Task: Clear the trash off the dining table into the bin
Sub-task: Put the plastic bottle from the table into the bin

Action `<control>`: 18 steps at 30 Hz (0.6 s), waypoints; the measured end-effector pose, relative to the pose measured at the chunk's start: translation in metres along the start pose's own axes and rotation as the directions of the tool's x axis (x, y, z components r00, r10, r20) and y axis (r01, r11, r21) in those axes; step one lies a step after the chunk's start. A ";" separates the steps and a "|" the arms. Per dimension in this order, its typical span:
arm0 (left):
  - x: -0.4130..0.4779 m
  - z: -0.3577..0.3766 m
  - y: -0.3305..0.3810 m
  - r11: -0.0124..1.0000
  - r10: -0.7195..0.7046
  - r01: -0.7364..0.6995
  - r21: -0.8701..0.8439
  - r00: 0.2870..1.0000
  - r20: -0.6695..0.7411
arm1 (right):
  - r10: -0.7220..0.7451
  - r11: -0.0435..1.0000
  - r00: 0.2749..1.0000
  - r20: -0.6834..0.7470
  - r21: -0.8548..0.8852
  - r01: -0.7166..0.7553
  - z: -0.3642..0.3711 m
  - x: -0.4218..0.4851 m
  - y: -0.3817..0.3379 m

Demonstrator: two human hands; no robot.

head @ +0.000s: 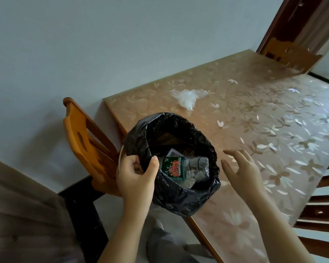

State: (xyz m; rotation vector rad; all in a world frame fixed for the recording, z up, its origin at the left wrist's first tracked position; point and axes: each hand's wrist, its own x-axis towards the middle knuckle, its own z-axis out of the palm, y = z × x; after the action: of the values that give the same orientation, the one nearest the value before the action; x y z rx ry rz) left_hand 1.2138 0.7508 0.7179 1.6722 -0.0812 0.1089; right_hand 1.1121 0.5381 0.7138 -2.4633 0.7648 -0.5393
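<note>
A bin lined with a black bag [180, 196] is held at the table's near-left edge. My left hand [136, 175] grips its rim and the bag's edge. Inside the bin lie a green and red carton [174, 167] and a crushed clear plastic bottle [196, 168]. My right hand [241, 168] hovers just right of the bin over the table, fingers spread, holding nothing. A crumpled clear plastic bag [187, 96] lies on the dining table [264, 120] farther back, near the wall.
The table has a glossy brown floral cover. A wooden chair [87, 143] stands at the table's left end against the wall. Another chair back [291, 56] is at the far end, and chair slats [323, 205] show at the right edge.
</note>
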 end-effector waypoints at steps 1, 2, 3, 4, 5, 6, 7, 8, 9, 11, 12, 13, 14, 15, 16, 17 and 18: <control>0.006 0.001 0.000 1.000 -0.006 0.006 -0.009 1.000 0.001 | 0.001 1.000 1.000 -0.008 0.008 -0.001 0.004 0.006 -0.001; 0.016 0.004 -0.001 1.000 -0.012 0.012 -0.015 1.000 0.000 | 0.007 1.000 1.000 -0.018 0.017 -0.006 0.010 0.015 -0.003; 0.027 0.006 -0.003 1.000 -0.016 0.016 -0.015 1.000 -0.003 | 0.014 1.000 1.000 -0.025 0.028 -0.013 0.016 0.025 -0.004; 0.038 0.010 -0.004 1.000 -0.013 0.013 -0.009 1.000 -0.005 | 0.020 0.999 0.999 -0.029 0.039 -0.019 0.022 0.036 -0.006; 0.050 0.014 -0.004 1.000 -0.004 0.004 -0.001 1.000 -0.003 | 0.028 0.998 0.999 -0.030 0.052 -0.026 0.028 0.048 -0.007; 0.063 0.018 -0.005 1.000 0.007 -0.007 0.009 1.000 0.000 | 0.038 0.997 0.999 -0.029 0.067 -0.036 0.034 0.060 -0.009; 0.076 0.022 -0.004 1.000 0.016 -0.016 0.020 1.000 0.006 | 0.049 0.996 0.998 -0.030 0.080 -0.046 0.039 0.073 -0.010; 0.090 0.027 -0.003 0.999 0.022 -0.022 0.028 1.000 0.012 | 0.059 0.994 0.998 -0.033 0.090 -0.055 0.043 0.086 -0.012; 0.104 0.032 -0.001 0.999 0.030 -0.031 0.033 0.999 0.019 | 0.065 0.993 0.997 -0.039 0.099 -0.061 0.047 0.099 -0.013; 0.133 0.042 0.000 0.998 0.046 -0.048 0.048 0.998 0.031 | 0.075 0.991 0.996 -0.053 0.119 -0.069 0.053 0.123 -0.016; 0.147 0.047 0.000 0.998 0.045 -0.047 0.046 0.998 0.039 | 0.076 0.989 0.995 -0.057 0.129 -0.068 0.058 0.134 -0.016; 0.160 0.053 -0.001 0.998 0.043 -0.045 0.037 0.998 0.050 | 0.076 0.988 0.996 -0.056 0.136 -0.068 0.062 0.145 -0.016; 0.173 0.058 -0.003 0.999 0.041 -0.043 0.033 0.998 0.055 | 0.081 0.987 0.995 -0.050 0.142 -0.073 0.068 0.157 -0.015; 0.186 0.063 -0.006 0.998 0.038 -0.041 0.042 0.998 0.055 | 0.092 0.985 0.995 -0.041 0.149 -0.085 0.074 0.168 -0.013; 0.198 0.067 -0.008 0.998 0.033 -0.035 0.056 0.998 0.050 | 0.105 0.983 0.994 -0.032 0.156 -0.099 0.080 0.179 -0.011; 0.209 0.071 -0.011 0.997 0.024 -0.027 0.067 0.999 0.044 | 0.117 0.981 0.993 -0.025 0.162 -0.111 0.086 0.190 -0.009; 0.219 0.075 -0.013 0.997 0.017 -0.019 0.072 0.999 0.037 | 0.125 0.979 0.992 -0.021 0.163 -0.120 0.092 0.200 -0.007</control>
State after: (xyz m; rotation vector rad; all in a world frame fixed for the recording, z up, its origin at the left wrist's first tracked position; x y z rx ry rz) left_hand 1.4346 0.6796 0.7240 1.7464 -0.1213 0.0955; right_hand 1.3139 0.4528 0.6879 -2.2481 0.8445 -0.5716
